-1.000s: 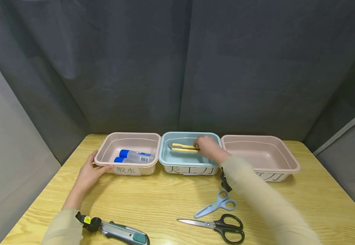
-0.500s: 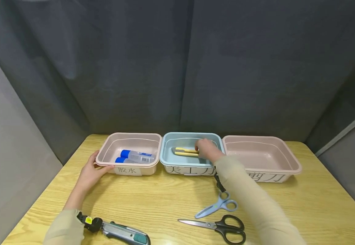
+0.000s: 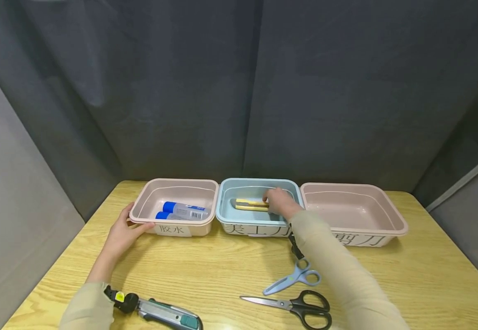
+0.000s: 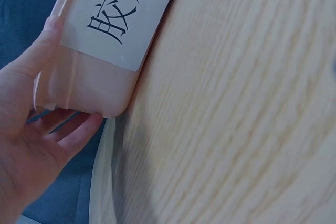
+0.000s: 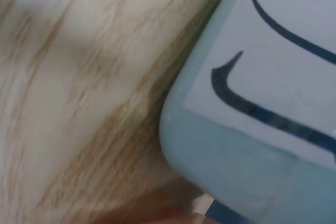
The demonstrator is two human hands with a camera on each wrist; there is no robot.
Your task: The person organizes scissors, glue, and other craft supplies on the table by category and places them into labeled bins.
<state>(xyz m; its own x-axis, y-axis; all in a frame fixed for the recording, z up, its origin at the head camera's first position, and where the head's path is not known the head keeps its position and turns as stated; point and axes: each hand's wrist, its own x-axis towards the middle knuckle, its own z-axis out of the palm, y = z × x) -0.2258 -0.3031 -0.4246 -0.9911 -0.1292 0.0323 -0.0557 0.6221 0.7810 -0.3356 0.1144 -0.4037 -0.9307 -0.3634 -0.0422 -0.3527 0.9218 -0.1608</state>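
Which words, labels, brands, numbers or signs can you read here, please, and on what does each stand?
"胶水": front of the left pink bin
"美工刀": front of the blue bin
"剪刀": front of the right pink bin
Print and barcode on the blue-capped tube: too small to read
Yellow tag near the left wrist: too small

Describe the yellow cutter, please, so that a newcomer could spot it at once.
On the wooden table, find the blue bin between two pink bins. Inside it, the right hand holds the yellow cutter; the other cutter, outside, is grey and green.
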